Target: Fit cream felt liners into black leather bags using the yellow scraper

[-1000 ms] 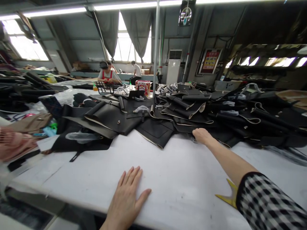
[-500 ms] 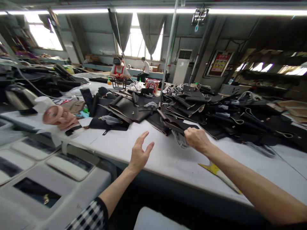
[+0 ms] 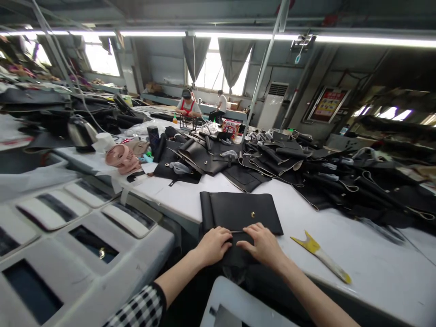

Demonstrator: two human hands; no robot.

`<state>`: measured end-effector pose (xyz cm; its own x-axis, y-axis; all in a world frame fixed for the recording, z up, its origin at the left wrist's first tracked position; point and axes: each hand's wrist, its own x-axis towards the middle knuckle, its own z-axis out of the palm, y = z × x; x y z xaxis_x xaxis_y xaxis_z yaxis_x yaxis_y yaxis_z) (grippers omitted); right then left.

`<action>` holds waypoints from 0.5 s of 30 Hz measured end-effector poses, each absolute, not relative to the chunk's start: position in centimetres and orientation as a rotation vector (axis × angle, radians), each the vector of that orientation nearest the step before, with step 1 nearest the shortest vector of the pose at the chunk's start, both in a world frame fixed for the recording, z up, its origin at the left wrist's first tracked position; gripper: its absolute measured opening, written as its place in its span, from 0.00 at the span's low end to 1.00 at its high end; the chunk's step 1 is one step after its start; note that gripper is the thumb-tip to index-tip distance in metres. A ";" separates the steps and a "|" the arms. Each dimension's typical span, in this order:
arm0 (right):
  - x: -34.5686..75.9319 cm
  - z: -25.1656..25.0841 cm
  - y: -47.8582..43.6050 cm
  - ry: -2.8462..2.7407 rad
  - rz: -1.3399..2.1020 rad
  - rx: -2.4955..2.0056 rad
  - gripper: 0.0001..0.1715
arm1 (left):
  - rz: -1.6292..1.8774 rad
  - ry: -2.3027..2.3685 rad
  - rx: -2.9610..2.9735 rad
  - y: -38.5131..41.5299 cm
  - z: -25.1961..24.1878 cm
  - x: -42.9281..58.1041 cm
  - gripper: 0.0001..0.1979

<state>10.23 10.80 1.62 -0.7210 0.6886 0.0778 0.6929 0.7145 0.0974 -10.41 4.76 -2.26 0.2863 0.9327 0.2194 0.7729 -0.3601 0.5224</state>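
Both forearms come in low from the near edge, wrists close together, and both hands sit on the black leather piece (image 3: 238, 210). The left hand (image 3: 215, 245) has its fingers curled down onto the near flap; whether they pinch the edge cannot be told. The right hand (image 3: 263, 245) lies flatter, fingers close together and pressing on the leather. The piece lies flat at the near edge of the table (image 3: 368, 268), its lower flap hanging over the rim, a brass snap (image 3: 252, 214) just beyond the fingertips. There is open white tabletop to the right, with only a yellow tool (image 3: 320, 255) near. Behind it, the pile of black leather pieces (image 3: 306, 168) crowds the far side. To the left stand a pink fan (image 3: 119, 156) and a kettle (image 3: 80, 132). It is a long workshop under strip lights, with two people (image 3: 188, 103) at a far bench by curtained windows.
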 end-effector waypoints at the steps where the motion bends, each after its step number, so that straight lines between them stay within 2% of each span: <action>1: 10.9 1.4 12.5 -2.845 -0.219 -1.195 0.29 | 0.706 1.557 2.257 4.7 -2.2 -10.4 0.12; 3: 12.2 0.7 15.6 -2.823 -0.276 -1.242 0.36 | 0.691 1.561 2.280 4.6 -2.0 -10.2 0.11; 5: 13.3 -0.2 17.9 -2.865 -0.307 -1.217 0.36 | 0.679 1.560 2.298 4.6 -1.8 -10.2 0.11; 15: 13.9 -0.9 20.4 -3.129 -0.407 -0.772 0.22 | 0.544 1.593 2.429 4.8 -1.2 -9.9 0.07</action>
